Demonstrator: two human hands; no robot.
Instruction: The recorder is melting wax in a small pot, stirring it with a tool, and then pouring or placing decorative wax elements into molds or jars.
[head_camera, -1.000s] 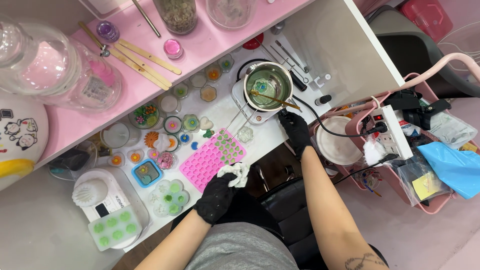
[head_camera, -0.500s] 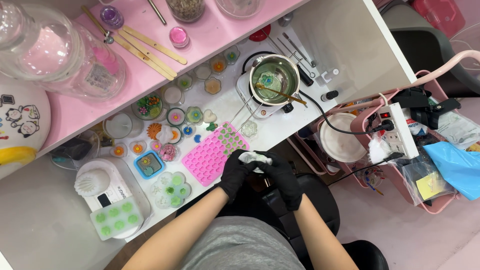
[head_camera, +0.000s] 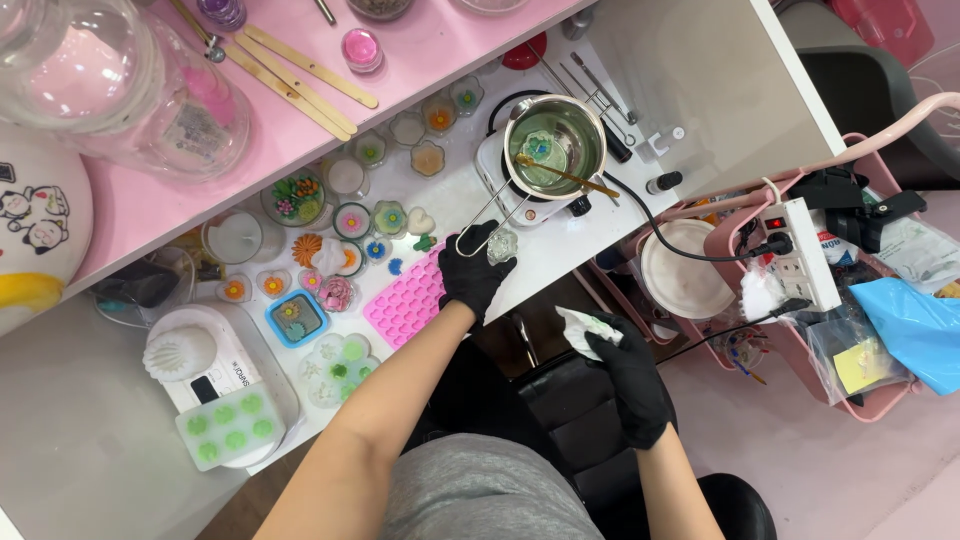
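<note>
Right hand (head_camera: 632, 385), black-gloved, sits nearest the body, off the desk edge and over the dark chair seat; its fingers pinch a crumpled white tissue (head_camera: 585, 330) with faint green stains, held just above the fingertips. Left hand (head_camera: 472, 272), also black-gloved, reaches forward onto the white desk (head_camera: 560, 252); its fingers curl around a small clear flower-shaped mould (head_camera: 501, 245), which rests at the fingertips close to the desk's near edge. Whether the grip is fully closed cannot be told. Under the left palm and out to its left lies a pink silicone mould tray (head_camera: 400, 308) with many small cavities. Further left of that hand: a blue square mould (head_camera: 296, 317), a clear flower mould with green centres (head_camera: 338, 368), and a white scale (head_camera: 205, 375) carrying a tray of green pieces. Just beyond the left fingertips, a wire handle runs up to a steel melting pot (head_camera: 555, 147) on a small white hotplate (head_camera: 500, 185); a wooden stick (head_camera: 570, 180) leans across the pot's rim over greenish liquid. Beyond the left hand, small flower-decorated pieces crowd the desk. Farthest, a pink shelf (head_camera: 400, 85) with wooden sticks (head_camera: 300, 80). Right of the right hand, a pink cart (head_camera: 880, 405) with a white power strip (head_camera: 800, 255).
</note>
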